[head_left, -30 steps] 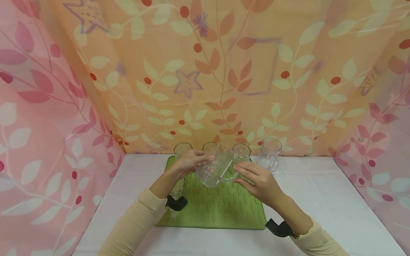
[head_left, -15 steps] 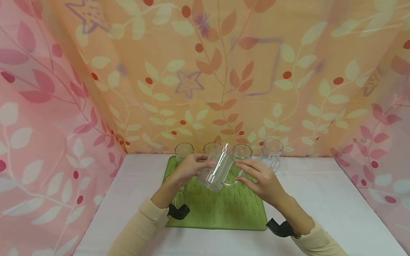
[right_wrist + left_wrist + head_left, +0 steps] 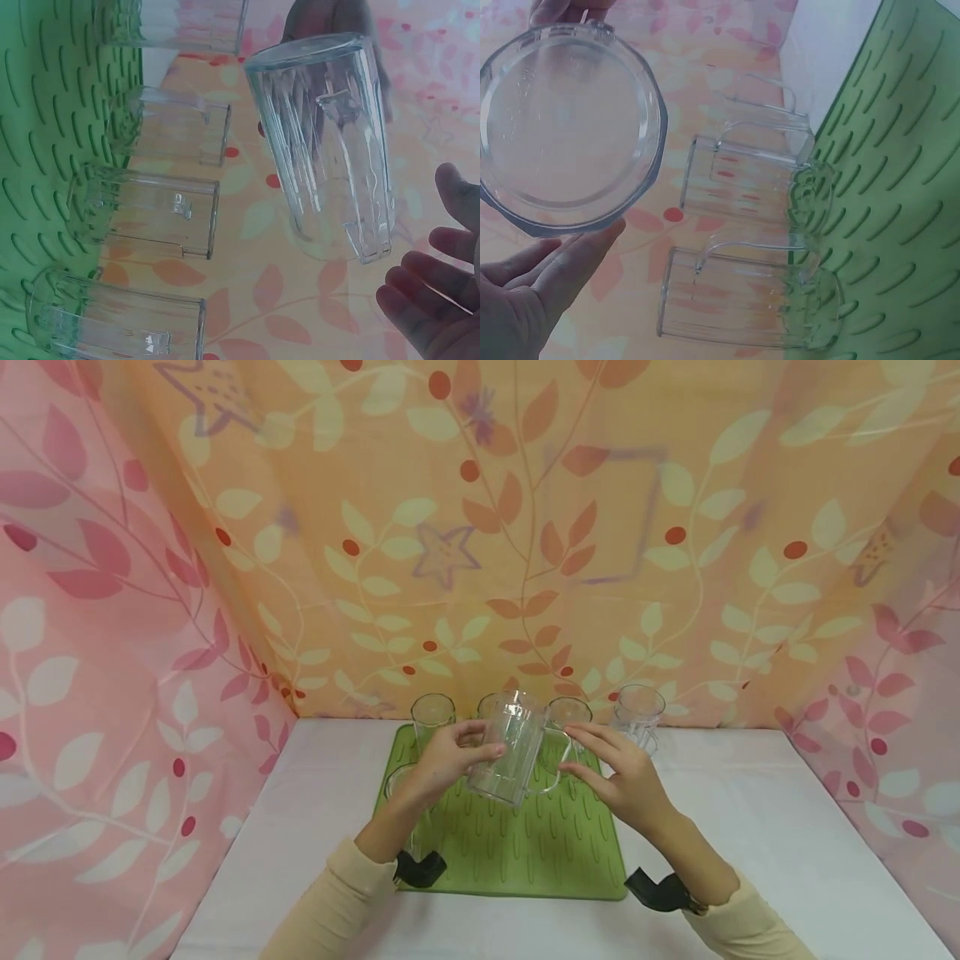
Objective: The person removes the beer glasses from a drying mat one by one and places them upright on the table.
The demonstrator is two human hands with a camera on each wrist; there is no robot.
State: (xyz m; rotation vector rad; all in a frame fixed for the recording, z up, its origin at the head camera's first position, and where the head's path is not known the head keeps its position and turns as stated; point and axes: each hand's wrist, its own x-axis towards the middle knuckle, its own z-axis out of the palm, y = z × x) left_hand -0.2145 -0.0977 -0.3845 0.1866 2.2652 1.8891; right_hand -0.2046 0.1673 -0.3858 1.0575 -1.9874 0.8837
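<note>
A clear glass mug point(image 3: 510, 752) is held above the green mat point(image 3: 525, 852), tilted, its base toward me and its handle to the right. My left hand point(image 3: 450, 760) grips its left side, thumb in front and fingers partly hidden behind. The left wrist view looks onto the round base of this mug point(image 3: 566, 124), with left-hand fingers point(image 3: 570, 270) against its edge. My right hand point(image 3: 622, 781) is beside the handle, fingers loosely spread. In the right wrist view the right hand point(image 3: 442, 292) appears apart from the mug point(image 3: 322, 150).
Several more clear mugs stand upright on the mat: a back-left mug point(image 3: 433, 718), a back-right mug point(image 3: 570, 714) and a front-left mug point(image 3: 401, 781), partly behind my left arm. Another mug point(image 3: 639, 714) stands off the mat on the white table point(image 3: 720, 802). Patterned cloth point(image 3: 517, 527) hangs behind.
The held mug has turned from a steep slant to nearer upright, its handle swinging out to the right. My right hand has shifted slightly right, fingers away from the handle.
</note>
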